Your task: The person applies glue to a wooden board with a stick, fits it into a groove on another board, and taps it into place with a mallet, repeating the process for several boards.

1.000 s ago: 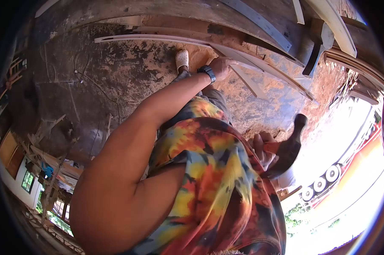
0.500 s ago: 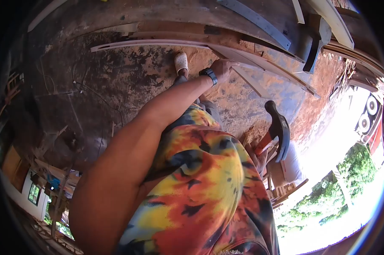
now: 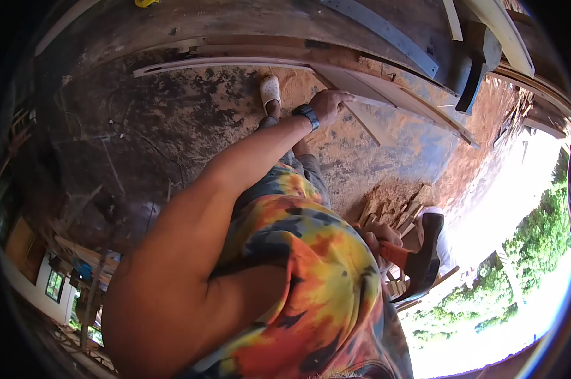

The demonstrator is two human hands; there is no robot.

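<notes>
My left hand (image 3: pixel 328 107), with a watch on the wrist, reaches forward and its fingers are closed on the edge of a thin wooden board (image 3: pixel 371 91). A narrower wood strip (image 3: pixel 364 123) slants down from beside that hand. A long, pale wood strip (image 3: pixel 222 62) runs leftward from the board. My right hand (image 3: pixel 383 239) is low on the right, beside my shirt, wrapped round the orange handle of a claw hammer (image 3: pixel 424 259). The hammer's dark head points away to the right, clear of the board. My palm and part of the handle are hidden.
Wood offcuts (image 3: pixel 412 208) and sawdust lie on the stained floor (image 3: pixel 191 114) near the hammer. A grey metal strip (image 3: pixel 386 31) and a dark bracket-like piece (image 3: pixel 472 76) are at the upper right. My foot in a white clog (image 3: pixel 270 91) stands near the long strip.
The hammer has turned in my right hand's grip and its head now sits lower and farther right. My left hand has stayed at the board.
</notes>
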